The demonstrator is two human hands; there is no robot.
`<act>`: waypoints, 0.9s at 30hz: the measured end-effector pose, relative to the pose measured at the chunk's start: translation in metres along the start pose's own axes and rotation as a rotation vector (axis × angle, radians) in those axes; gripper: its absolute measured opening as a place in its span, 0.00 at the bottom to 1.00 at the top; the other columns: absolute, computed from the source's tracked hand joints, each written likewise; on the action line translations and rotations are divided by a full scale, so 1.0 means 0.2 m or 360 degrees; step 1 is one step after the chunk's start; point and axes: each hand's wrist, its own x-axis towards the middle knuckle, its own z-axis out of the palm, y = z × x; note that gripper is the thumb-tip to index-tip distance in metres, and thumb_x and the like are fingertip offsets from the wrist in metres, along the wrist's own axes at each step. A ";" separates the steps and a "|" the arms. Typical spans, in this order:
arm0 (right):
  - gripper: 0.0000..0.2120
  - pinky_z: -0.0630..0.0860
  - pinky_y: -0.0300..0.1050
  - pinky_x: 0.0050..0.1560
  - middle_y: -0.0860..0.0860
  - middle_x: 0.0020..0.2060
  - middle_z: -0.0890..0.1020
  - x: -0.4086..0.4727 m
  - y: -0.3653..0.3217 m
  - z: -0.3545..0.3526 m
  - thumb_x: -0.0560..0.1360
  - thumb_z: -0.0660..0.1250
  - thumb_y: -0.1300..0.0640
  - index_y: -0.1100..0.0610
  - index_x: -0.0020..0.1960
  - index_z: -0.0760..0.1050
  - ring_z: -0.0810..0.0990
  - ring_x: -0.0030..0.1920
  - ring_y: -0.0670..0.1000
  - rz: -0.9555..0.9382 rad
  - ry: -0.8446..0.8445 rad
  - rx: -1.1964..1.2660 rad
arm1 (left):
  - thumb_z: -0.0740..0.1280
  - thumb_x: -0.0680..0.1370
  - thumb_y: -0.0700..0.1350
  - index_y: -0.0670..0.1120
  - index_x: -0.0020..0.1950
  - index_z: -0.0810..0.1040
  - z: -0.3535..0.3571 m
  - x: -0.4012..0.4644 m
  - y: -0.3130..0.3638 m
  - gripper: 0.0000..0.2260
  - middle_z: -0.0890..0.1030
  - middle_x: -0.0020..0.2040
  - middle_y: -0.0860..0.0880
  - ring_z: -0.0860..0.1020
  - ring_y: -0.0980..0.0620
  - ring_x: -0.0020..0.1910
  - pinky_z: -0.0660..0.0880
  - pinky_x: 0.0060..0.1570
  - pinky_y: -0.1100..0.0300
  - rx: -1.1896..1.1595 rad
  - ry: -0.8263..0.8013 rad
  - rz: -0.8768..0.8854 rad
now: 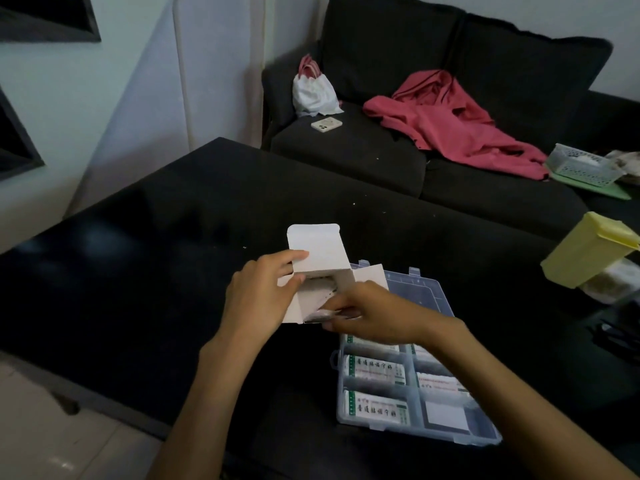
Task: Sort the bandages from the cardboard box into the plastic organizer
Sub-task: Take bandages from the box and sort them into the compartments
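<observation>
Step in hand: pulling bandages out of the cardboard box (320, 268). Left hand (258, 299) has its grip curled round the box's left wall, thumb at the open mouth, top flap standing up. Right hand (372, 315) pinches a bandage bundle (320, 317) at the box's lower front edge, partly out (blurred, count unclear). Advice: keep the box tilted toward the puller, steady it at the wall rather than crushing the mouth, draw the bundle straight out so thin wrappers don't snag on the side flaps.

The box is held above the desk (156, 254), just left of and touching-or-over the far corner of the plastic organizer (412, 379); can't tell which.

Materials: box is thin white card, creased flaps, easily dented. Organizer is clear rigid plastic, rectangular, divider walls, hinged lid lying open behind. Packs in its compartments look flat, papery, green-printed. Desk is glossy black, slippery-looking.
</observation>
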 end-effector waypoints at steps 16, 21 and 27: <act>0.11 0.80 0.42 0.48 0.55 0.49 0.84 -0.11 0.05 -0.02 0.78 0.61 0.58 0.61 0.57 0.77 0.83 0.49 0.51 0.0375 0.0728 0.1897 | 0.64 0.78 0.48 0.50 0.65 0.76 0.04 0.02 0.03 0.15 0.75 0.66 0.50 0.72 0.47 0.63 0.71 0.55 0.51 0.0364 0.0245 -0.0063; 0.09 0.82 0.43 0.47 0.57 0.50 0.84 -0.25 0.10 0.01 0.78 0.62 0.60 0.59 0.55 0.77 0.83 0.49 0.50 0.0490 0.0901 0.2507 | 0.62 0.79 0.50 0.48 0.68 0.71 0.07 0.01 0.10 0.18 0.66 0.73 0.47 0.60 0.48 0.73 0.61 0.68 0.51 0.0552 0.0438 0.0066; 0.11 0.81 0.40 0.43 0.54 0.50 0.84 -0.45 0.22 0.07 0.77 0.63 0.58 0.57 0.58 0.77 0.83 0.50 0.49 0.0605 0.1003 0.2450 | 0.62 0.78 0.53 0.52 0.54 0.80 0.19 -0.08 0.26 0.10 0.79 0.48 0.58 0.75 0.61 0.48 0.75 0.44 0.63 -0.0005 0.0221 0.0374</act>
